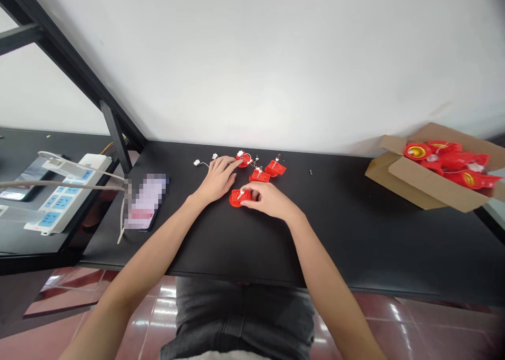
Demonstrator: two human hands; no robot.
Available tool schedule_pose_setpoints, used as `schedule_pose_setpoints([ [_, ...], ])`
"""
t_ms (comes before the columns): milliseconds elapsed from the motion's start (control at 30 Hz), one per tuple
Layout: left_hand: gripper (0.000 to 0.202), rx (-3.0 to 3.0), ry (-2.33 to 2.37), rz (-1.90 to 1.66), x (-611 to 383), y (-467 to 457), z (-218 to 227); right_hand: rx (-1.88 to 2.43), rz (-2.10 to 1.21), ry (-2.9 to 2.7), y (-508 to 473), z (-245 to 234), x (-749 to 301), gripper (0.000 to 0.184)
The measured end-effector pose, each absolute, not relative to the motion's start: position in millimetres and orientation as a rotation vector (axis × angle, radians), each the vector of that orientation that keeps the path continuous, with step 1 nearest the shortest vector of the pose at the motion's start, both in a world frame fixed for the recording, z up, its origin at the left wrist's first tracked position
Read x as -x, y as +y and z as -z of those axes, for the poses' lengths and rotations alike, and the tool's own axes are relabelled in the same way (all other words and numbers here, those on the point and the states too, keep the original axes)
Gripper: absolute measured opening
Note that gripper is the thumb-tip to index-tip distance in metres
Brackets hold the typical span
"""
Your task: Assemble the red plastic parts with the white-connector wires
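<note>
The right hand holds a red shell between thumb and fingers, left of centre on the black worktop, between front and back edges. The shell is bright red, rounded at its left end, rimmed, with a white piece inside. The left hand lies nearer the back edge, fingertips at another shell; its grip cannot be told.

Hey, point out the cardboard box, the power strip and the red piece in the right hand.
Cardboard box [430, 183]: head view, on its front flap.
Power strip [60, 202]: head view, on a blue socket near its middle.
Red piece [234, 199]: head view, on its rounded red end.
</note>
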State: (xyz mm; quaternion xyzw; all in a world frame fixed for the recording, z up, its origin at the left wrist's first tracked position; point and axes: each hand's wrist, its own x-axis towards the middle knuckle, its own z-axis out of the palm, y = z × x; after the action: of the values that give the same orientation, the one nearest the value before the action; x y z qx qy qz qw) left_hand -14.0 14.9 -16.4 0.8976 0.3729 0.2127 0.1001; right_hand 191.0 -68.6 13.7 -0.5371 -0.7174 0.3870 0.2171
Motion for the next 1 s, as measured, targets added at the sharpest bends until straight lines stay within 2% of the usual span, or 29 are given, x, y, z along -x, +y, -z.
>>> schedule_pose_setpoints([
  [167, 0.055, -2.689, 1.017, -0.585, 11.0, 17.3, 16.6, 1.742, -0.880, -1.786, -65.9, -18.4, -209.2, 0.025],
  [333, 0.046, -2.681, 1.047, -0.666, 9.1, 14.7, 15.0, 1.860, -0.731, -1.660, -59.7, -13.4, -214.7, 0.013],
  [467, 0.044, -2.616, 1.099, -0.775, 11.4, 11.5, 9.5, 1.928, -0.677, -1.507, -53.8, -5.1, -218.7, 0.021],
  [633, 0.054, -2.463, 1.047, -0.606, 14.9, 8.0, 2.2, 1.895, -0.892, -1.349, -56.7, -10.0, -227.7, 0.043],
  [800, 0.052, -2.283, 1.020, -0.448, 13.4, 2.6, -2.0, 1.757, -1.120, -1.516, -67.7, -26.7, -234.0, 0.039],
  [900, 0.048, -2.225, 0.973, -0.423, 11.6, 1.1, -3.3, 1.588, -1.326, -1.641, -70.6, -28.1, -225.1, 0.018],
  [1000, 0.042, -2.162, 0.947, -0.425, 11.2, 1.1, -6.0, 1.520, -1.286, -1.703, -69.7, -22.5, -209.0, 0.018],
])
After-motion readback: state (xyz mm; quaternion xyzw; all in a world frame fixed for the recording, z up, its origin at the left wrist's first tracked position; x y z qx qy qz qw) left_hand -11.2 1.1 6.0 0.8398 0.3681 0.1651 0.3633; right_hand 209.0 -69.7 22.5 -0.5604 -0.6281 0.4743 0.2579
